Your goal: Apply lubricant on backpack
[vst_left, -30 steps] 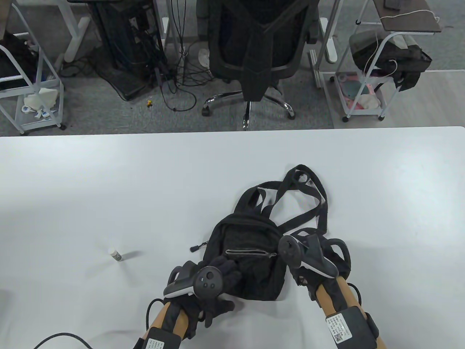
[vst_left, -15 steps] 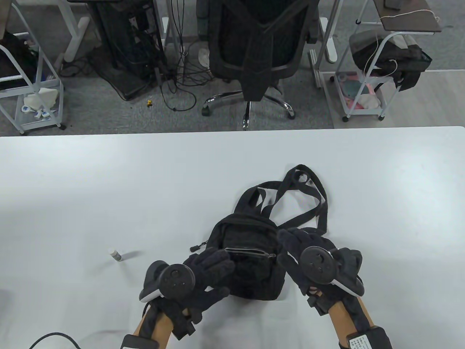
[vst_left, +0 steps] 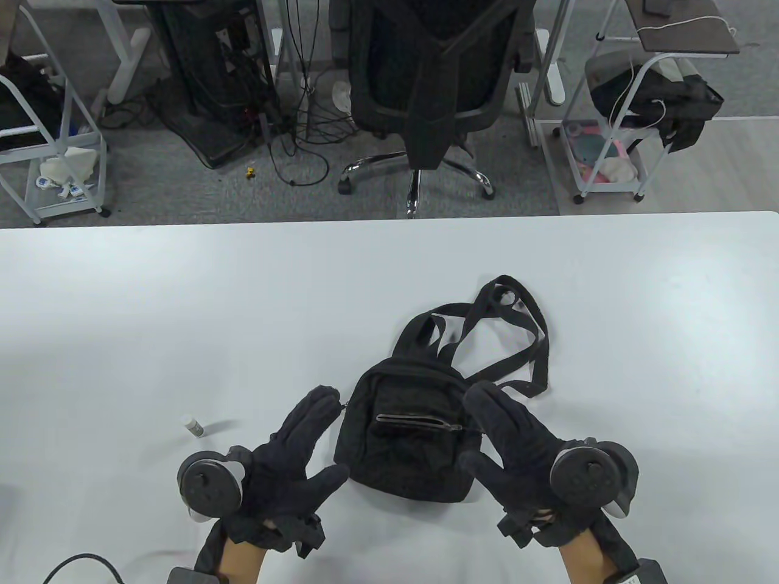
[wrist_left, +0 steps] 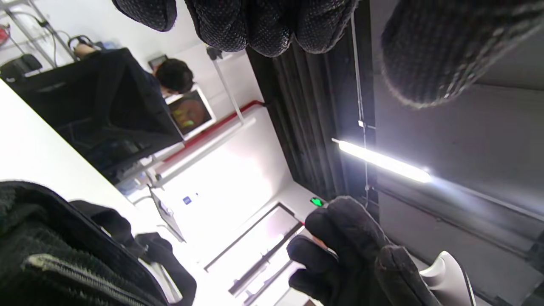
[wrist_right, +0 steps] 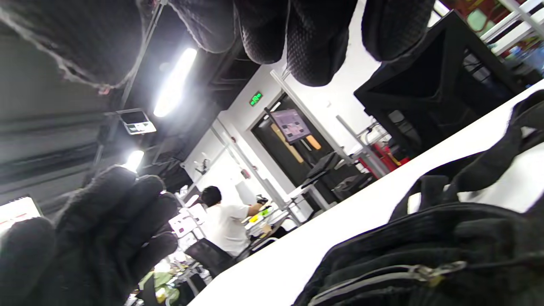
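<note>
The backpack (vst_left: 406, 441), small and black, lies flat on the white table (vst_left: 152, 316) near its front edge, a little toward 3 o'clock of centre, its front-pocket zipper (vst_left: 420, 421) facing up and its straps (vst_left: 505, 331) trailing away toward 1 o'clock. The left hand (vst_left: 286, 468) sits at the bag's 9 o'clock side, fingers spread wide and holding nothing, its fingertips (vst_left: 322, 398) just beside the bag's upper corner. The right hand (vst_left: 523, 462) sits at the bag's 3 o'clock side, likewise splayed wide and holding nothing, fingertips (vst_left: 481, 395) near where the straps meet the bag. The small white lubricant bottle (vst_left: 193, 424) stands on the table at 9 o'clock of the left hand, well apart from the bag.
</note>
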`<state>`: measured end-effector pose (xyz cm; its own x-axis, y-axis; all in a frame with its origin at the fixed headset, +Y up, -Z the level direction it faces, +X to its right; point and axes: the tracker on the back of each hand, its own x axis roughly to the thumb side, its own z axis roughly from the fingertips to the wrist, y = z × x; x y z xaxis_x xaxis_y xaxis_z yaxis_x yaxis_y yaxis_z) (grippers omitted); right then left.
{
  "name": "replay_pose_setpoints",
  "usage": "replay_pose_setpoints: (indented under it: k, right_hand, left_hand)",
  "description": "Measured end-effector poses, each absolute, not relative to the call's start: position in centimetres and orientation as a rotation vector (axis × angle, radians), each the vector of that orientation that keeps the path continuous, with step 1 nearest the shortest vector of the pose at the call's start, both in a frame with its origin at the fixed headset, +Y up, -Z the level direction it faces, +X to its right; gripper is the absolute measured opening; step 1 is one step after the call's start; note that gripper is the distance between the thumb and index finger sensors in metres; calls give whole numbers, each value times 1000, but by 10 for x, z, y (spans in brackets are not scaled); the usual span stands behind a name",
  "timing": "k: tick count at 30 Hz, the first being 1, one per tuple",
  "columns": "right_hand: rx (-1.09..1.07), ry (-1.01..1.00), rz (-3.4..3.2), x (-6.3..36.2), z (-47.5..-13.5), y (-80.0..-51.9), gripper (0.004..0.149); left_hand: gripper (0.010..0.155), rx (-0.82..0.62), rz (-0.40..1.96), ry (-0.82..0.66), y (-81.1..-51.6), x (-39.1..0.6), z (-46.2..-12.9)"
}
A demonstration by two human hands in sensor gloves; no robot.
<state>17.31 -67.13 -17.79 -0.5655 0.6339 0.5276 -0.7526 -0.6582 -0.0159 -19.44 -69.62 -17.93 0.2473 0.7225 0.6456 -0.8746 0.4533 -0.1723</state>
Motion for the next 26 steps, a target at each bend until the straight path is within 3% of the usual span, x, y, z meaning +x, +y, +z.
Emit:
replay_pose_setpoints:
  k: [26]
  right_hand:
    - [722,-194,2289,155,-174,-688,73]
  left_hand:
    - [81,186,994,-790,-697,-176,-170]
